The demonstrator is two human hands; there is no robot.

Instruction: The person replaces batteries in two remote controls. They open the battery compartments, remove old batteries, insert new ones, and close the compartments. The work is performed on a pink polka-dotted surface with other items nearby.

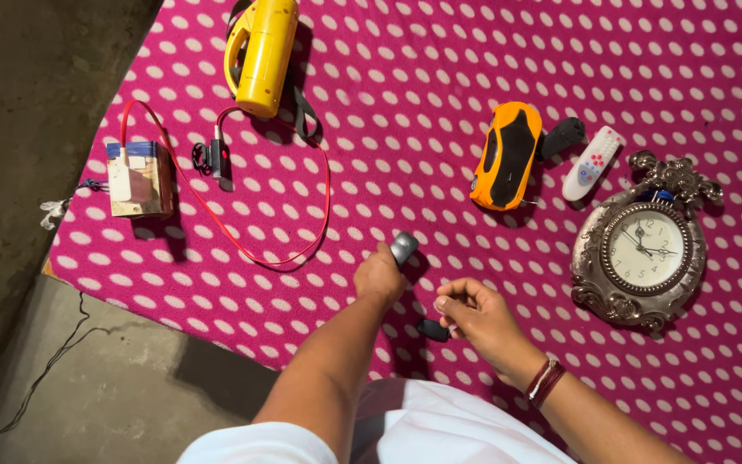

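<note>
Near the front edge of a pink cloth (440,77) with white dots, a small grey gadget (404,247) is held upright in the left hand (380,275), whose fingers are closed around its lower end. Just beside it, the right hand (474,316) is kept half curled, with the fingertips drawn together over a small black piece (433,329) that lies on the cloth; whether that piece is actually pinched cannot be told. Judging from the grip, the gadget could be dropped, since only its base is clasped and its casing looks smooth and hard. The black piece could be lost against the deep shadow beneath the wrist, being small and dark. Farther away, a red wire (302,249) is looped loosely across the cloth from a taped, boxy battery pack (139,179) and might be snagged by a passing arm. A glossy yellow plastic torch (261,53) with a rounded body is laid at the top, an orange and black lamp (506,156) and a white remote (592,163) are set to the right, and a round clock (641,245) in an ornate, metallic-looking frame is placed beside them. Bare grey concrete floor (88,378) is seen at the left.
</note>
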